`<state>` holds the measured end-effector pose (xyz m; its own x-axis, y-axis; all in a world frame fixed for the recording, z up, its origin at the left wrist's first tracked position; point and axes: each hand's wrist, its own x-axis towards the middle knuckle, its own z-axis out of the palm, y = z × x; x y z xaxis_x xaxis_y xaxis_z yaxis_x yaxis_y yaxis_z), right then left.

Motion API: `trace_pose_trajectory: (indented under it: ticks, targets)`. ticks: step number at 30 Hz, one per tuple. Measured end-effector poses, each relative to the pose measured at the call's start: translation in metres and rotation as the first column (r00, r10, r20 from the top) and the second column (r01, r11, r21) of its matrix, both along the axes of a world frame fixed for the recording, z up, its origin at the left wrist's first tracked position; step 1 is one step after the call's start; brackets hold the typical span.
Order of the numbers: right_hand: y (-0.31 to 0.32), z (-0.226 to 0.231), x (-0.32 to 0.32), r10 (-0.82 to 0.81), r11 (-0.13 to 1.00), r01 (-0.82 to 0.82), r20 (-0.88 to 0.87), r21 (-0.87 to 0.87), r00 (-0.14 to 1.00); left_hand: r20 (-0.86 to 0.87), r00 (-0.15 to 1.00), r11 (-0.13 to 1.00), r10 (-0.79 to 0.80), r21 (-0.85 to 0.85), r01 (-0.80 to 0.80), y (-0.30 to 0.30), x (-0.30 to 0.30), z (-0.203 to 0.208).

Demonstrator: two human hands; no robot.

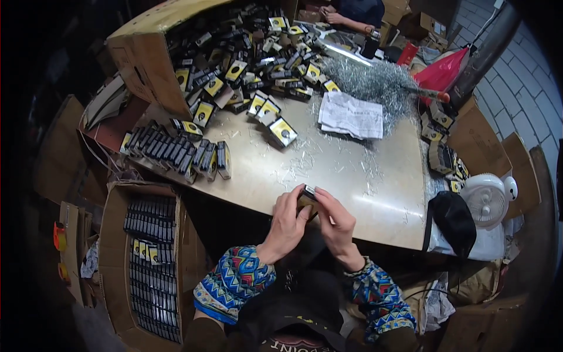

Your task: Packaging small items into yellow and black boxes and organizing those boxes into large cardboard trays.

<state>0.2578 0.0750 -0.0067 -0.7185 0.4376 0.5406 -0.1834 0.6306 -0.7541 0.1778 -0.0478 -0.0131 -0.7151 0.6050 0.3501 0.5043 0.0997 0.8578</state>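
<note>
In front of my body, at the near edge of the table, I hold a small black box (309, 190) upright between both hands. My left hand (284, 224) grips its left side, fingers closed and thumb across the near face. My right hand (336, 225) is closed on the right side, fingertips at the top edge. My hands hide most of the box. Beyond them, small silvery metal pieces (299, 167) lie scattered on the table (246, 158). A loose black, yellow and white box (281, 132) lies farther off, near a large heap of similar boxes (258, 64).
Rows of boxes (170, 151) stand along the table's left edge, above an open carton (105, 258) packed with boxes. Printed paper (352, 115) lies by a mound of metal pieces (372, 79). At right are a black pouch (451, 223) and white fan (485, 199). Another person (358, 14) sits opposite.
</note>
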Motion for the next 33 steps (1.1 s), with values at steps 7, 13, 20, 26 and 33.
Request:
trace_pose_trajectory:
  ticks: [7,13,20,26,33]
  targets:
    - [0.045,-0.018,-0.08,-0.037,0.816,-0.146,0.303,0.559,0.952,-0.702,0.683,0.768,0.201,-0.32,-0.554,-0.023,-0.088,0.031]
    - [0.078,-0.02,-0.105,-0.256,0.756,-0.024,0.329,0.654,0.909,-0.223,0.924,0.828,0.31,-0.416,-0.377,0.082,-0.119,0.053]
    - [0.128,-0.016,-0.017,-0.427,0.678,0.031,0.36,0.734,0.829,-0.155,0.908,0.896,0.389,-0.167,-0.412,0.103,-0.139,0.012]
    - [0.125,-0.013,-0.009,0.006,0.969,-0.111,0.433,0.219,0.901,0.337,0.917,0.964,0.212,0.079,-0.252,0.071,-0.149,0.012]
    - [0.062,-0.025,-0.072,0.008,0.827,-0.252,0.437,0.503,0.899,0.828,0.549,0.876,-0.112,0.343,-0.339,0.041,-0.142,0.035]
